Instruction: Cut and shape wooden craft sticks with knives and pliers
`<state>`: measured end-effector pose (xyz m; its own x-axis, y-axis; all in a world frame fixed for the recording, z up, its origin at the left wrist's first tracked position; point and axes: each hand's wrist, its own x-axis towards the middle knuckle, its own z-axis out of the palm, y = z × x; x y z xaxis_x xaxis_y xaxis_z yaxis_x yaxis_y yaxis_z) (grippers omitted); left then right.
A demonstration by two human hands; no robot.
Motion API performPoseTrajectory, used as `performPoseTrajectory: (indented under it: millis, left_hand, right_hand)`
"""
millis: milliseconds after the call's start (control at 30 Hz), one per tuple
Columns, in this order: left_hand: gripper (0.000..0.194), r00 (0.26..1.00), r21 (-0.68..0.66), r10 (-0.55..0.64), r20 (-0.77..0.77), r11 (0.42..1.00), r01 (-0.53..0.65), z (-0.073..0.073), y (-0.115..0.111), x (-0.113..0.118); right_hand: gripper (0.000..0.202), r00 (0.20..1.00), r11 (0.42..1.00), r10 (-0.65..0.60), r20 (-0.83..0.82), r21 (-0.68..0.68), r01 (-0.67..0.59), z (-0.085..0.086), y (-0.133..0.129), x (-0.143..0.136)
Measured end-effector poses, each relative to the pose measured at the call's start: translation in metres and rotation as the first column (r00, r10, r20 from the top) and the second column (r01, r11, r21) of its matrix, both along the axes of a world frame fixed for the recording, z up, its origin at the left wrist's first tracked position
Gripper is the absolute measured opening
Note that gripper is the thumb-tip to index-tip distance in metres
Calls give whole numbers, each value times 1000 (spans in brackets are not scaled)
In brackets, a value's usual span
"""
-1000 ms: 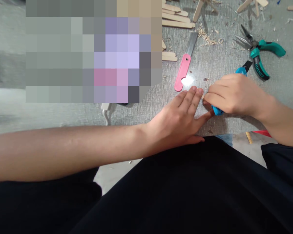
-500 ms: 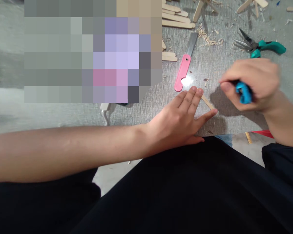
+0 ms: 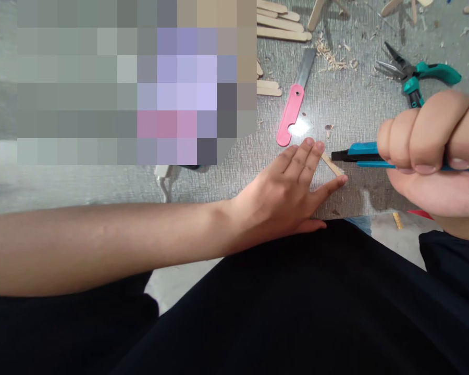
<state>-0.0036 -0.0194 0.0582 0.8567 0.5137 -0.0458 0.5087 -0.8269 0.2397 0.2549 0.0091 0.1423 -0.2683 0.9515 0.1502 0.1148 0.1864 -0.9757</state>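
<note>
My left hand [image 3: 289, 182] lies flat on the grey table, fingers stretched out, at the tabletop's near edge. A small wooden stick piece [image 3: 331, 164] shows between its fingertips and thumb. My right hand [image 3: 433, 140] is wrapped round a blue utility knife [image 3: 363, 152], whose black tip points left, close over the stick piece. Whether tip and wood touch cannot be made out. Beyond my left hand rests a pink folding knife [image 3: 291, 112] with its blade out.
Green-handled pliers [image 3: 412, 73] lie jaws apart beyond my right hand. Wooden craft sticks [image 3: 283, 26] and shavings [image 3: 334, 60] lie at the back. A white cable [image 3: 163, 182] is left of centre. The upper left is pixelated.
My right hand has turned and moved right, so the blue knife now lies sideways with its tip to the left. My left hand has stayed in place.
</note>
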Motion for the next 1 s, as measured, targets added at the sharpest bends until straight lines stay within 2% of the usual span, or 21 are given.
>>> performPoseTrajectory:
  millis: [100,233,400,500,800,1000]
  left_hand:
    - [108,1000,3,1,-11,1000,-1,1,0,0]
    - [109,1000,-15,17,7,1000,-17,-3,-2,-2]
    - [106,1000,0,4,1,1000,-4,-5,-2,-3]
    - [108,999,29,-11,-44,1000,12,-3,0,-2]
    - [110,1000,-4,7,-17,1000,-7,-3,-1,-2]
    - [108,999,63,-26,36,998,23,-6,0,-4]
  right_hand:
    - [74,989,998,43,-143,-44,-50,-3,1,-1]
    - [75,981,996,52,-185,-62,-64,-4,1,1]
    - [88,992,995,82,-96,-48,-87,10,6,-13]
    - [94,998,997,47,-46,-54,-50,18,7,-22]
    - [93,996,996,74,-56,-35,-76,15,7,-22]
    - [86,993,994,88,-72,-59,-92,18,5,-20]
